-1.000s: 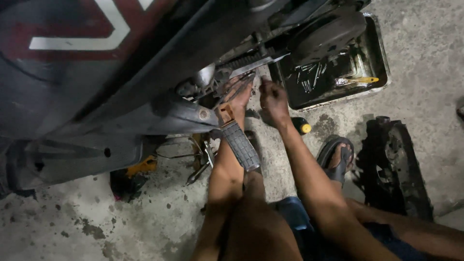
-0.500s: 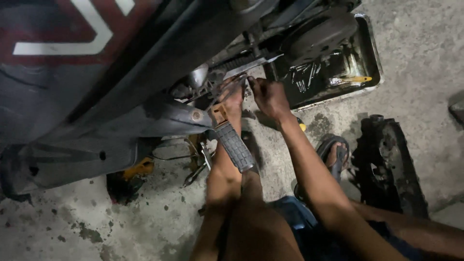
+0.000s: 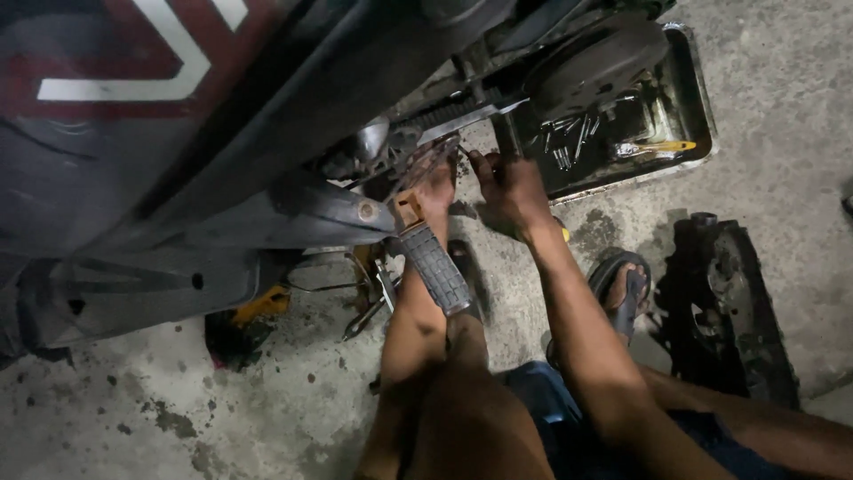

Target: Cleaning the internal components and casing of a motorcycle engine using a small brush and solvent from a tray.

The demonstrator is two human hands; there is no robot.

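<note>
I crouch beside a dark motor scooter [image 3: 222, 133] with a red panel, working at its exposed engine area [image 3: 409, 147]. My left hand [image 3: 437, 185] reaches in under the body just above the folded-out rubber footpeg [image 3: 433, 265], fingers closed on a part I cannot make out. Right beside it, my right hand [image 3: 508, 191] is curled around a thin tool or part, near the metal bracket [image 3: 471, 114]. What each hand grips is hidden in shadow.
A metal tray [image 3: 697, 107] holding bolts, tools and a yellow-handled screwdriver [image 3: 662, 147] lies on the concrete behind my hands. A removed black engine cover [image 3: 724, 311] lies at right, next to my sandalled foot [image 3: 622, 289]. Wrenches [image 3: 369, 311] and a yellow-black tool [image 3: 244, 320] lie under the scooter.
Both hands have shifted slightly closer together at the engine opening. The view has drifted a little, and the right hand's fingers have curled tighter.
</note>
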